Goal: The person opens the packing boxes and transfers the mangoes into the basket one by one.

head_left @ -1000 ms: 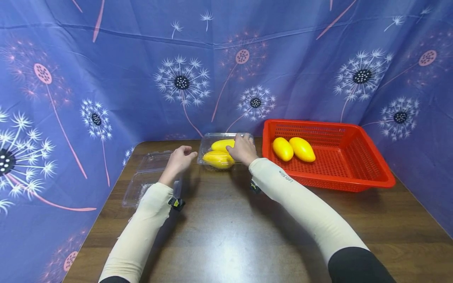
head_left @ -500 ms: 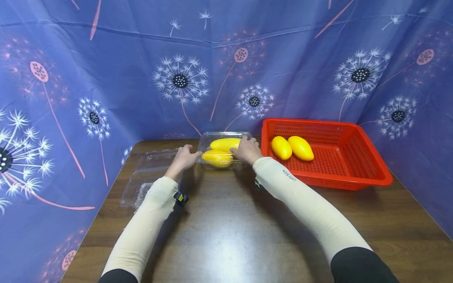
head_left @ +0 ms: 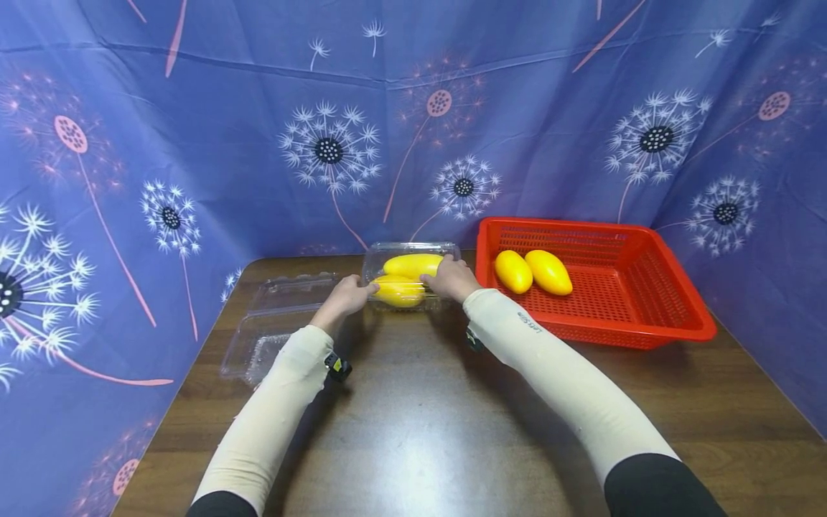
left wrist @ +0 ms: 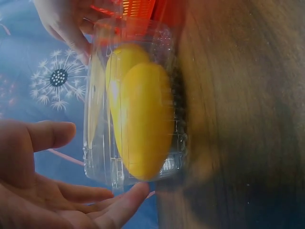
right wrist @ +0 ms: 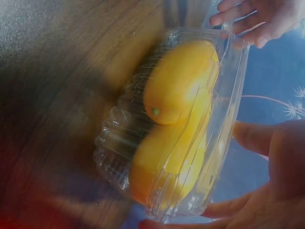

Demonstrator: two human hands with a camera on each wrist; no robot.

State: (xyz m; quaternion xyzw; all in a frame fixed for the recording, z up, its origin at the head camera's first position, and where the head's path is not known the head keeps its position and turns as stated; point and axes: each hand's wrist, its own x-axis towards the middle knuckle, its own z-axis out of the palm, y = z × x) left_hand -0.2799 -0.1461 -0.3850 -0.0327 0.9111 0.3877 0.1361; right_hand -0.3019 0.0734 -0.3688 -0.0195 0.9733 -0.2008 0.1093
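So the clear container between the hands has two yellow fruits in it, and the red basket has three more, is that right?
Not quite: the red basket holds two fruits, not three, as the head view shows. The clear container does have two yellow fruits in it, between the hands.

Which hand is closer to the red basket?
The right hand: it's just left of the red basket, at the clear box's right end. The left hand is farther left, by the box's other end.
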